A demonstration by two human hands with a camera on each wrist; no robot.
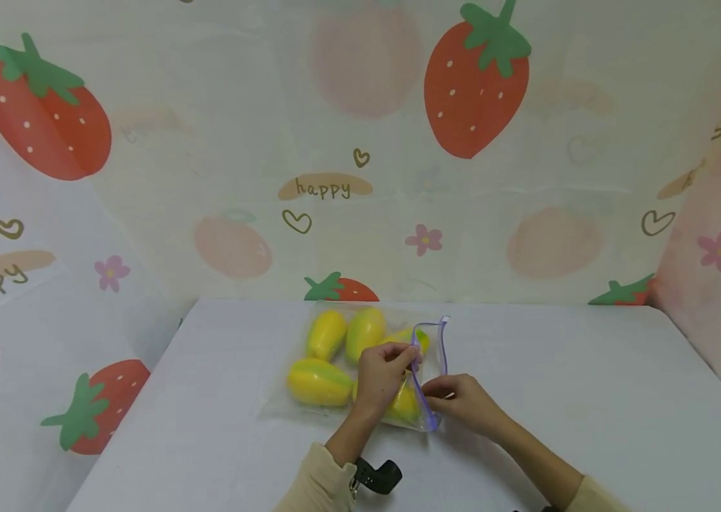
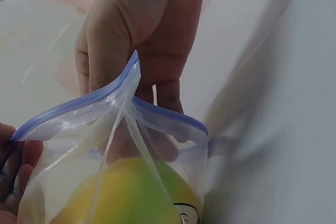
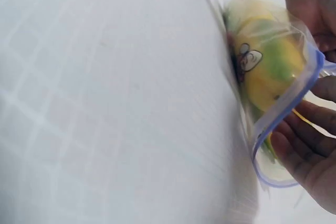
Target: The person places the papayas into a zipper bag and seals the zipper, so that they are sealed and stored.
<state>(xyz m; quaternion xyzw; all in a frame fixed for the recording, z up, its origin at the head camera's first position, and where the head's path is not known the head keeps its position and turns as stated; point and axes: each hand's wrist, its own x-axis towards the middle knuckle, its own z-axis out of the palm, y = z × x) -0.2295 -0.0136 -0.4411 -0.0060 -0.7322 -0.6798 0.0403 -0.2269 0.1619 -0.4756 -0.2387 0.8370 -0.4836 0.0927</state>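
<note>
A clear zip bag (image 1: pixel 276 404) with a purple-blue zip edge lies on the table, holding several yellow-green mangoes (image 1: pixel 320 382). My left hand (image 1: pixel 381 373) pinches the upper side of the bag's mouth between thumb and fingers; only its fingers (image 2: pixel 13 179) show at the left border of the left wrist view. The mouth gapes to the right. Into it reach the loosely straight fingers of my right hand (image 1: pixel 468 405), seen through the plastic close to a mango (image 2: pixel 136 192). A cartoon print (image 3: pixel 249 59) marks the bag's side in the right wrist view.
The white table (image 1: pixel 207 455) stretches to both sides and in front of the bag. Behind it hangs a backdrop (image 1: pixel 239 128) printed with strawberries, hearts and flowers. A black wrist device (image 1: pixel 381 476) sits by the left sleeve (image 1: pixel 322 480).
</note>
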